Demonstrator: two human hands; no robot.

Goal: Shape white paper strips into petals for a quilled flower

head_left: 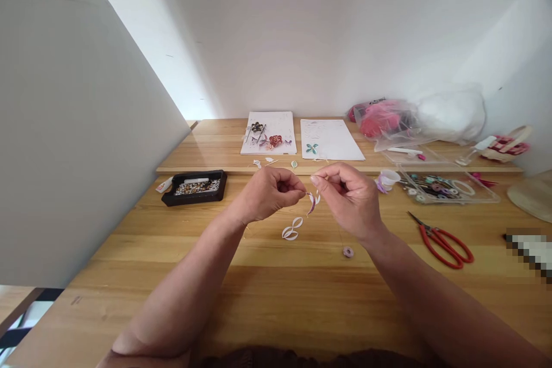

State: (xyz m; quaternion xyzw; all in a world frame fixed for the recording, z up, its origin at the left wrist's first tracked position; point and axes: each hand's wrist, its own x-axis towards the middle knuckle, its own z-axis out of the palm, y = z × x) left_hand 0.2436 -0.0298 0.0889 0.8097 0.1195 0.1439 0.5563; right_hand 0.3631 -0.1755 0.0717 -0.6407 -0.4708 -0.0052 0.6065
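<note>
Both hands meet above the middle of the wooden table. My left hand (276,192) pinches a thin end of a small purple and white piece (313,203), which hangs between the hands. My right hand (351,198) is closed in a pinch on a fine thread or wire just above that piece. From beneath my right hand a thin line runs down to a small pale purple spool (348,252) on the table. White looped petal shapes (292,230) lie below the hands. The exact grip points are too small to make out.
A black tray of beads (194,187) stands left. Red-handled scissors (446,244) and a clear box of supplies (448,187) are right. Two paper stacks, the left (280,126) and the right (334,138), lie on the raised shelf beside plastic bags (388,121).
</note>
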